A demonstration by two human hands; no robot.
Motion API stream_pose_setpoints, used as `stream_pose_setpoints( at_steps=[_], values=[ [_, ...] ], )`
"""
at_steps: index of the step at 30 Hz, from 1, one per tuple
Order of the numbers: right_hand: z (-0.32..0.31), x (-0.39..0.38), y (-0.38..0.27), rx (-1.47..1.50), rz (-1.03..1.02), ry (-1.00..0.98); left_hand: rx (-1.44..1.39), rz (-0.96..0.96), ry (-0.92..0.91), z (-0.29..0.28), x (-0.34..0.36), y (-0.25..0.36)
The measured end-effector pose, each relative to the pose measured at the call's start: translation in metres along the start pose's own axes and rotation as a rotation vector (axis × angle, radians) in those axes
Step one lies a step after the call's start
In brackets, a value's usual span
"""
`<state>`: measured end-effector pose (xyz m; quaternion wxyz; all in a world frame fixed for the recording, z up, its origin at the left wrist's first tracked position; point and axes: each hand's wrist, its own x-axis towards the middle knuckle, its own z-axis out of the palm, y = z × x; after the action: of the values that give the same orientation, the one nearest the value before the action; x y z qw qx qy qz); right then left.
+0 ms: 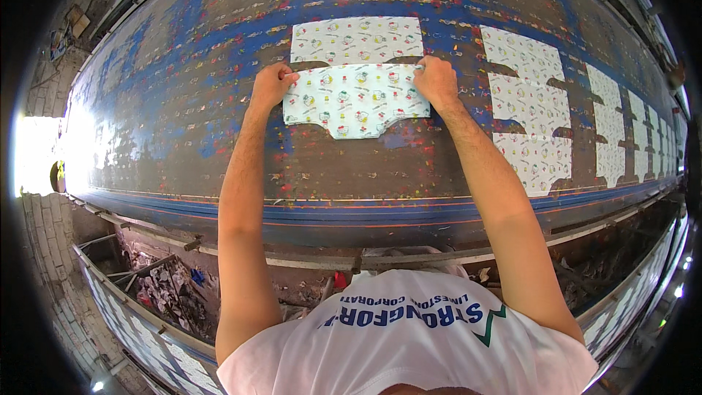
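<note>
A white fabric panel [358, 99] with a small coloured cartoon print is stretched between my hands over the long table. It narrows to a tab at its near edge, with a curved cut on each side. My left hand [274, 86] pinches its far left corner, and my right hand [437, 82] pinches the far right corner. Just beyond it, another printed panel [357, 38] lies flat on the table, its near edge meeting or covered by the held one. Whether the held panel is one layer or several, I cannot tell for sure.
The long table [183, 102] has a worn blue and brown surface with paint specks. Rows of printed panels [530, 110] lie along it to the right. A rail [365, 260] runs along its near side. Another table [139, 329] with panels stands behind me, and scraps [175, 289] are heaped below.
</note>
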<state>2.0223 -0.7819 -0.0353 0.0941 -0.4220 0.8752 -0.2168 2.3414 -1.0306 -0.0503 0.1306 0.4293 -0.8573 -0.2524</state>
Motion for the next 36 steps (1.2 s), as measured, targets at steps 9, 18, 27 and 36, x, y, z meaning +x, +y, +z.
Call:
stream_pose_setpoints(
  at_steps=[9, 18, 27, 36],
  values=[
    [-0.011, 0.016, -0.009, -0.05, 0.054, -0.175, 0.17, -0.064, -0.144, -0.001, 0.012, 0.017],
    [0.004, 0.017, 0.011, -0.007, 0.03, -0.139, 0.225, 0.034, -0.045, -0.003, -0.006, 0.031],
    [-0.035, -0.009, 0.018, 0.477, 0.008, -0.26, -0.377, 0.138, -0.063, -0.064, -0.02, 0.059],
    [-0.033, 0.107, 0.004, 0.481, 0.095, 0.006, -0.111, 0.084, 0.081, -0.038, 0.096, 0.037]
  ],
)
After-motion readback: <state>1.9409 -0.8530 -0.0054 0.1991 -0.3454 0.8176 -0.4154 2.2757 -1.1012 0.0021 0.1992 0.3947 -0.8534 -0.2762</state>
